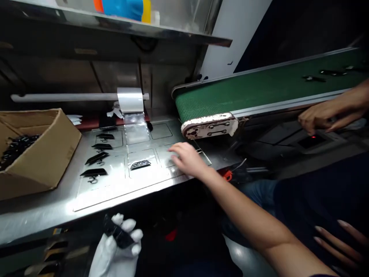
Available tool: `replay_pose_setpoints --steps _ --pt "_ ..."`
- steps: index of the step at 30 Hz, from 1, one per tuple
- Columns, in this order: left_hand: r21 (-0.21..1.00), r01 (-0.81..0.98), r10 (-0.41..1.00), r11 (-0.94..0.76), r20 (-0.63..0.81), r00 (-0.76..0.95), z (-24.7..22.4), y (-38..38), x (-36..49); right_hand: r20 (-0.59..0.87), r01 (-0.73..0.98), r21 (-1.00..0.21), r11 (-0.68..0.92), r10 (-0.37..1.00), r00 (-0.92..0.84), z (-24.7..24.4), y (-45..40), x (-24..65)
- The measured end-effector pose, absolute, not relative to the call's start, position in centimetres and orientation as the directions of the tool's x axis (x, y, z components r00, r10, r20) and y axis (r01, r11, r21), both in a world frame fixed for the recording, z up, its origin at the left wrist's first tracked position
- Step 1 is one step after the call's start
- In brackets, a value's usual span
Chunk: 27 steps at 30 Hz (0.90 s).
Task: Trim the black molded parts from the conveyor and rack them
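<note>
My left hand (117,248), in a white glove, is at the bottom, below the table's front edge. Its fingers are closed around a dark, glossy black plastic part (118,232). My right hand (188,158) is bare and reaches over the metal table, its fingers apart and holding nothing visible. To the left of it, a black part with a shiny, speckled top (140,164) lies on the marked work plate (112,194). A strip of clear film (137,130) runs down from a roll (130,100) toward that part. Several black parts (93,172) with small curved hooks lie in a column further left.
A cardboard box (62,144) of black pieces stands at the left. A green conveyor belt (245,92) carrying small dark parts (314,79) runs to the upper right. Another person's hand (325,115) is beside it. A metal shelf (121,25) overhangs the table.
</note>
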<state>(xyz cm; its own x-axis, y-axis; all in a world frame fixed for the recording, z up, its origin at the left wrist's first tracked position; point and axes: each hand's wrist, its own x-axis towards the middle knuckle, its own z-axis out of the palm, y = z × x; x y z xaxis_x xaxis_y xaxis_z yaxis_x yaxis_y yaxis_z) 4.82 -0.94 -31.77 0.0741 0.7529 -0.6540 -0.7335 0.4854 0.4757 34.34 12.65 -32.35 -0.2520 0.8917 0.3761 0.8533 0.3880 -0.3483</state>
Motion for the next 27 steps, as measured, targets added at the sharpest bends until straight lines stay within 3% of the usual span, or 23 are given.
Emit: replay_pose_setpoints --steps 3,7,9,12,14,27 --pt "0.482 -0.728 0.792 0.488 -0.595 0.137 -32.0 -0.4 7.7 0.32 0.878 -0.345 0.332 0.921 -0.223 -35.0 12.4 40.8" --pt "0.491 -0.711 0.841 0.503 -0.468 0.271 -32.0 0.0 10.6 0.37 0.838 -0.429 0.337 0.912 -0.177 -35.5 10.6 40.3" --pt "0.517 -0.708 0.861 0.482 -0.428 0.274 -31.9 -0.3 11.6 0.373 0.732 -0.555 0.395 0.905 -0.206 -33.8 8.2 38.5" --pt "0.547 -0.703 0.883 0.455 -0.378 0.277 -31.9 -1.0 12.7 0.268 0.469 -0.766 0.44 0.881 -0.389 -30.7 4.8 35.6" --pt "0.561 -0.695 0.886 0.451 -0.374 0.274 -32.0 -1.4 13.1 0.218 0.36 -0.826 0.433 0.836 -0.504 -29.5 3.3 34.2" --pt "0.643 -0.622 0.895 0.446 -0.336 0.295 -33.4 -3.0 12.6 0.16 0.432 -0.78 0.454 0.811 -0.563 -30.6 1.2 32.1"
